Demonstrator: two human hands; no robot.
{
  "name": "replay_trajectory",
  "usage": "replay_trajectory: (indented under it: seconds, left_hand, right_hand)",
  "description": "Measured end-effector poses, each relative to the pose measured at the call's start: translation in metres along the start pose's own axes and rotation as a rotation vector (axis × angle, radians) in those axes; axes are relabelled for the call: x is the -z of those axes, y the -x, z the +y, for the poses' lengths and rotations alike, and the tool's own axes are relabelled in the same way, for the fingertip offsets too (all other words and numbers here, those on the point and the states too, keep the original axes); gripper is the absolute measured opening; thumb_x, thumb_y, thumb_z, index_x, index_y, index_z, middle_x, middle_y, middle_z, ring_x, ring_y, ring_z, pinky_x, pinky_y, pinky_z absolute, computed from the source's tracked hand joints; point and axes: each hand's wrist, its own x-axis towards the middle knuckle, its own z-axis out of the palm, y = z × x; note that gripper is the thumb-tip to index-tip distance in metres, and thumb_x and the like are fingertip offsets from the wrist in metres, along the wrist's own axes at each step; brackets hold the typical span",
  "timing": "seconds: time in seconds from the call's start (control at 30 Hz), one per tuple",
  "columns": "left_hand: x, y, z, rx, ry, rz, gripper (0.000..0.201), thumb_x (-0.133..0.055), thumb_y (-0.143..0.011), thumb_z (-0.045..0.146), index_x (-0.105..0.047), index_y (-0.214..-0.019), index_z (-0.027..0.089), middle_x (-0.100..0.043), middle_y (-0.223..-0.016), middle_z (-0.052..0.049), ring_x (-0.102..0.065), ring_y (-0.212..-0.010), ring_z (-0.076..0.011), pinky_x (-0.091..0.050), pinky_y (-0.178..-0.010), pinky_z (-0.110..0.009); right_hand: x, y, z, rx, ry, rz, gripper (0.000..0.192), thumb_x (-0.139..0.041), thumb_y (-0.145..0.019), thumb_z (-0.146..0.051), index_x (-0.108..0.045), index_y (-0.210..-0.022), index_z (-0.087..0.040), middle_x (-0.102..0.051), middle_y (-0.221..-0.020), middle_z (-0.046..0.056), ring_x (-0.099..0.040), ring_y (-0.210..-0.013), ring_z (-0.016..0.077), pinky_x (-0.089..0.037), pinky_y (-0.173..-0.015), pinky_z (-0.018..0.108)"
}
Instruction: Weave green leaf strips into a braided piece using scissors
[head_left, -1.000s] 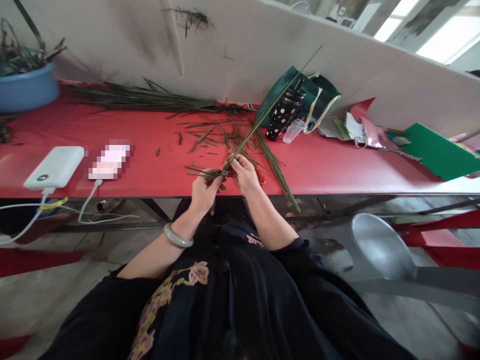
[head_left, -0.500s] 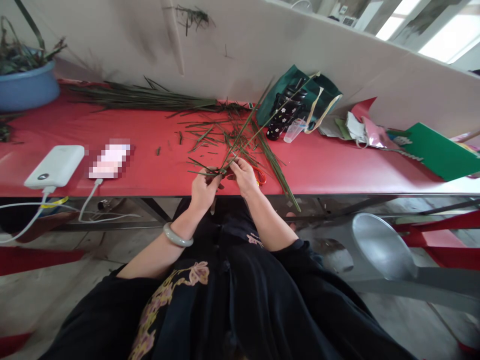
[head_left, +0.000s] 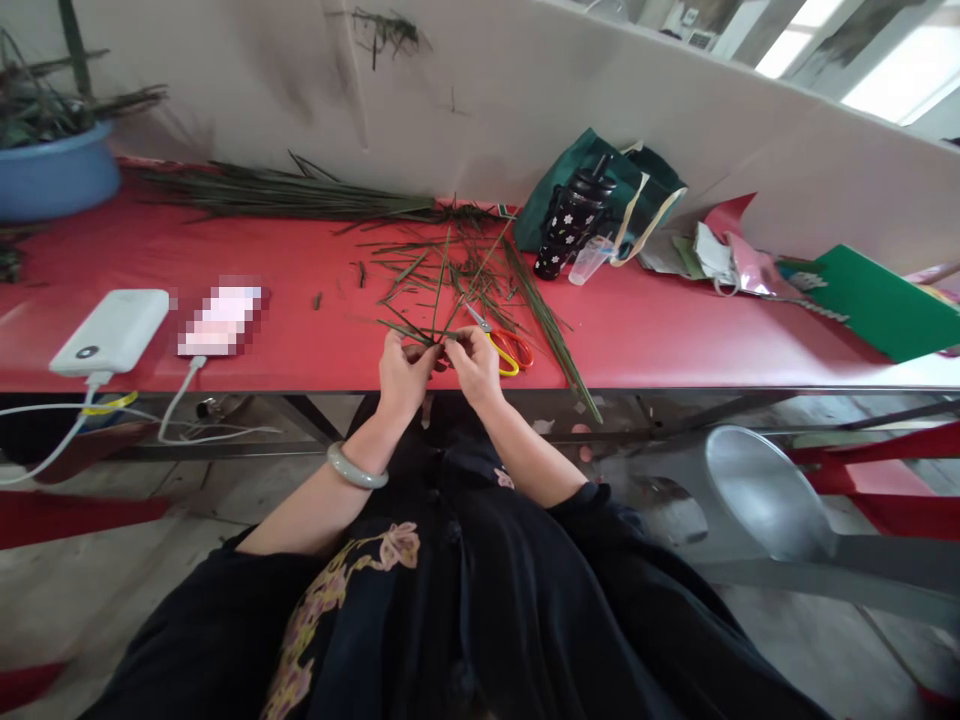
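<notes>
Green strips (head_left: 439, 335) are pinched between the left hand (head_left: 401, 372) and right hand (head_left: 474, 365) – a fold mid-weave, seemingly. Just right of the strips, scissors (head_left: 504, 347) lie untouched – next, the fold likely needs tightening.

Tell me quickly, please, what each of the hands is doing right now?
Left hand: closed, pinching the thin green leaf strips.
Right hand: closed, pinching the same strips near the table edge.

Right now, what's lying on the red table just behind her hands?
Scissors with orange and yellow handles lie behind the right hand, among loose green leaf strips. The hands hide how the held strips are joined.
</notes>
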Motion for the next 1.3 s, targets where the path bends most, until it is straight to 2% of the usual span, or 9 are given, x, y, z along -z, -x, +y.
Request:
replay_trajectory:
  seconds: [0.1,0.23,0.4,0.53,0.6,0.73,0.9,1.03,1.3]
  left_hand:
    - [-0.002,-0.001,-0.001,0.021,0.038,-0.014,0.032,-0.060,-0.069,0.029,-0.043,-0.093,0.018,-0.062,-0.060,0.002,-0.061,-0.052,-0.0138,-0.040,-0.044,-0.019]
    - [-0.002,-0.001,-0.005,0.026,0.059,-0.018,0.023,-0.059,-0.070,0.030,-0.047,-0.085,0.017,-0.061,-0.060,0.001,-0.060,-0.050,-0.0127,-0.039,-0.042,-0.019]
    - [0.000,0.000,-0.005,0.040,0.126,-0.065,0.022,-0.058,-0.071,0.033,-0.047,-0.080,0.016,-0.062,-0.063,0.000,-0.059,-0.048,-0.0120,-0.039,-0.041,-0.020]
    - [-0.001,0.003,-0.004,0.109,0.163,-0.140,0.024,-0.060,-0.070,0.033,-0.045,-0.077,0.016,-0.063,-0.065,-0.002,-0.059,-0.048,-0.0115,-0.037,-0.041,-0.019]
    - [-0.002,0.004,-0.005,0.153,0.175,-0.169,0.024,-0.060,-0.070,0.032,-0.045,-0.077,0.016,-0.064,-0.065,-0.003,-0.060,-0.049,-0.0120,-0.036,-0.041,-0.018]
    - [-0.001,0.003,-0.010,0.244,0.220,-0.208,0.028,-0.062,-0.069,0.034,-0.044,-0.079,0.015,-0.066,-0.068,-0.005,-0.061,-0.050,-0.0134,-0.033,-0.040,-0.018]
    - [0.000,0.003,-0.011,0.271,0.242,-0.235,0.029,-0.063,-0.067,0.035,-0.048,-0.079,0.014,-0.064,-0.064,-0.004,-0.059,-0.047,-0.0121,-0.033,-0.039,-0.017]
    - [0.000,0.003,-0.009,0.293,0.252,-0.255,0.030,-0.064,-0.065,0.035,-0.053,-0.082,0.013,-0.064,-0.064,-0.004,-0.058,-0.047,-0.0108,-0.033,-0.039,-0.017]
    - [0.004,0.002,-0.008,0.362,0.269,-0.245,0.034,-0.067,-0.060,0.039,-0.056,-0.078,0.012,-0.063,-0.062,-0.004,-0.055,-0.045,-0.0095,-0.032,-0.038,-0.017]
  right_hand:
    - [-0.006,0.000,0.006,-0.076,-0.256,0.073,0.013,-0.048,-0.074,-0.032,-0.045,-0.077,-0.019,-0.053,-0.064,-0.005,-0.049,-0.050,0.0061,-0.041,-0.048,0.019]
    - [-0.007,-0.001,0.006,-0.149,-0.395,0.103,0.010,-0.042,-0.076,-0.030,-0.043,-0.076,-0.020,-0.058,-0.069,-0.004,-0.048,-0.044,0.0046,-0.040,-0.044,0.018]
    - [0.000,-0.007,0.003,-0.289,-0.509,0.039,0.013,-0.051,-0.069,-0.021,-0.047,-0.080,-0.019,-0.059,-0.065,-0.005,-0.049,-0.044,0.0046,-0.039,-0.043,0.017]
    - [0.006,-0.016,0.001,-0.302,-0.463,-0.083,0.017,-0.054,-0.069,-0.023,-0.054,-0.085,-0.017,-0.054,-0.057,-0.006,-0.045,-0.041,0.0028,-0.034,-0.040,0.015]
    - [0.008,-0.019,-0.001,-0.255,-0.388,-0.117,0.017,-0.055,-0.069,-0.025,-0.058,-0.084,-0.016,-0.050,-0.053,-0.007,-0.042,-0.040,0.0020,-0.032,-0.039,0.015]
    - [0.012,-0.021,-0.005,-0.121,-0.303,-0.068,0.018,-0.058,-0.069,-0.030,-0.061,-0.081,-0.017,-0.052,-0.058,-0.006,-0.041,-0.044,0.0014,-0.033,-0.040,0.014]
    - [0.014,-0.020,-0.003,-0.012,-0.259,-0.114,0.024,-0.054,-0.073,-0.035,-0.061,-0.089,-0.019,-0.061,-0.076,-0.001,-0.043,-0.047,0.0022,-0.038,-0.042,0.016]
    - [0.015,-0.019,0.002,0.104,-0.165,-0.110,0.027,-0.052,-0.077,-0.033,-0.058,-0.100,-0.021,-0.061,-0.073,-0.001,-0.051,-0.055,0.0062,-0.040,-0.045,0.017]
    - [0.032,-0.025,0.004,0.460,0.277,-0.246,0.021,-0.044,-0.077,-0.017,-0.065,-0.081,-0.018,-0.064,-0.078,0.003,-0.059,-0.077,0.0130,-0.048,-0.075,0.028]
